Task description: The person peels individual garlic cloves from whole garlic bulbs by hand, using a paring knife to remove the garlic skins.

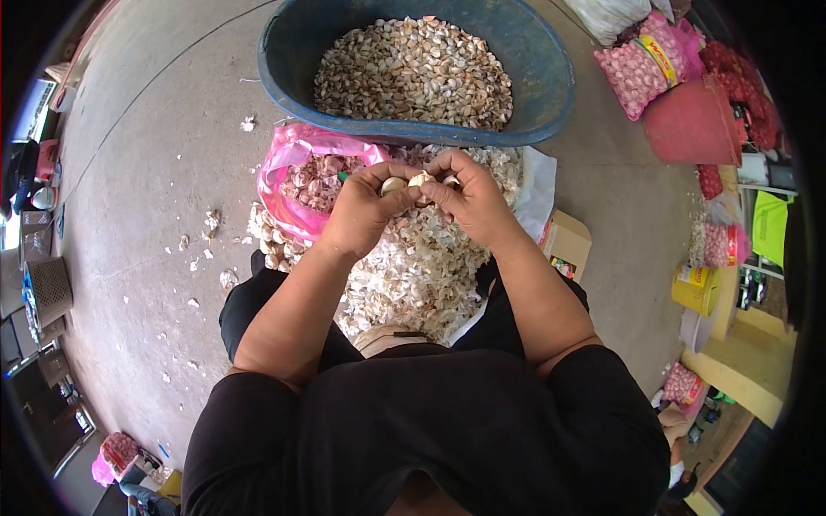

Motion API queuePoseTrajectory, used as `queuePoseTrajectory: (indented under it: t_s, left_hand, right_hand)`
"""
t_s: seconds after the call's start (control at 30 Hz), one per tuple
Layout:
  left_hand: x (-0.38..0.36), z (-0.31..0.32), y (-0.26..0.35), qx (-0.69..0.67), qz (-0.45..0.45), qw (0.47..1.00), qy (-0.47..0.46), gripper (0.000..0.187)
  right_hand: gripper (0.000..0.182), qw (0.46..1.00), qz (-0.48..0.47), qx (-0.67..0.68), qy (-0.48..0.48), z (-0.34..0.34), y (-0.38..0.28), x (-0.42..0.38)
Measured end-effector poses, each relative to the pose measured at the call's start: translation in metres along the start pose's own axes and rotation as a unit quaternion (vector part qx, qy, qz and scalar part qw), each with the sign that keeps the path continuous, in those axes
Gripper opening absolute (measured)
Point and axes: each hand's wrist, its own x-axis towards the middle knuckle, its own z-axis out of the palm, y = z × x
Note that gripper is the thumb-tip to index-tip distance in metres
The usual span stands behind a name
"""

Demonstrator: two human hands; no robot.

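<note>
Both hands meet in front of me, just below the near rim of a blue tub [361,127]. My left hand [366,202] is closed on garlic cloves [393,185] between thumb and fingers. In my right hand [469,196] the thumb and fingers pinch a piece of garlic [422,179], which touches the left fingertips too. Under the hands lies a heap of papery garlic skins [413,275]. Beside my left hand a pink plastic bag [274,185] stands open with reddish garlic [314,182] in it. Loose garlic cloves [413,73] cover the tub's bottom.
Whole garlic bulbs [274,245] lie left of the skins. A cardboard box [568,245] sits at the right. Farther right are a red tub [695,122], net bags of garlic [635,73] and a yellow bucket [695,288]. Skin scraps dot the concrete floor [142,215].
</note>
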Motion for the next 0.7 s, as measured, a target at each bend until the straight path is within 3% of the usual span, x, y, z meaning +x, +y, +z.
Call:
queuePoseTrajectory:
  t_s: [0.13,0.23,0.43,0.53,0.7]
  left_hand:
    - [0.0,-0.002,-0.001,0.014,0.003,1.0,0.005,0.017]
    - [-0.003,0.0,-0.003,0.009,-0.026,0.999,0.021,0.017]
    - [-0.002,0.003,-0.008,-0.072,0.015,0.996,0.051,0.014]
    - [0.0,-0.001,-0.006,-0.082,-0.012,0.996,0.03,0.016]
    - [-0.001,-0.004,0.005,-0.043,-0.042,0.998,-0.024,0.021]
  right_hand:
    - [0.015,0.991,-0.079,-0.104,0.0,0.0,-0.001,-0.001]
    - [0.014,0.997,-0.062,-0.048,0.001,0.003,-0.005,-0.004]
    - [0.013,0.983,-0.145,-0.102,0.048,0.007,0.006,-0.006]
    - [0.013,0.995,-0.018,0.092,0.042,0.009,-0.002,-0.007]
    - [0.014,0.999,-0.022,0.018,-0.019,0.0,-0.005,0.0]
